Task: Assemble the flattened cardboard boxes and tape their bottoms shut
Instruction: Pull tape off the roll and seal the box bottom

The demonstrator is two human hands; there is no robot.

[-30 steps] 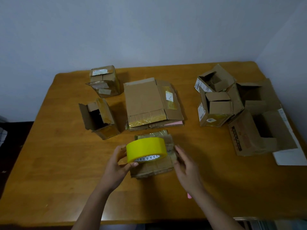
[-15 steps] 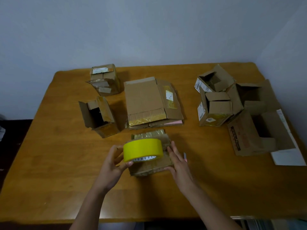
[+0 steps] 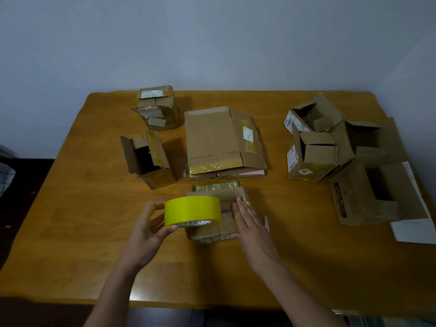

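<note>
A roll of yellow tape [image 3: 192, 210] is held just above a small cardboard box [image 3: 226, 197] near the table's front middle. My left hand [image 3: 147, 232] grips the roll from its left side, thumb under it. My right hand [image 3: 250, 226] lies flat with straight fingers on the right part of that box. A stack of flattened cardboard boxes [image 3: 219, 142] lies just behind it.
Two assembled small boxes [image 3: 147, 159] [image 3: 158, 107] stand at the back left of the wooden table [image 3: 82, 208]. Several opened boxes [image 3: 313, 152] cluster at the right, with a white sheet [image 3: 415, 228] at the right edge. A thin pink object [image 3: 266, 223] lies by my right hand.
The tape roll moved slightly left and lower over the small box. My right hand slid forward onto the box's right side.
</note>
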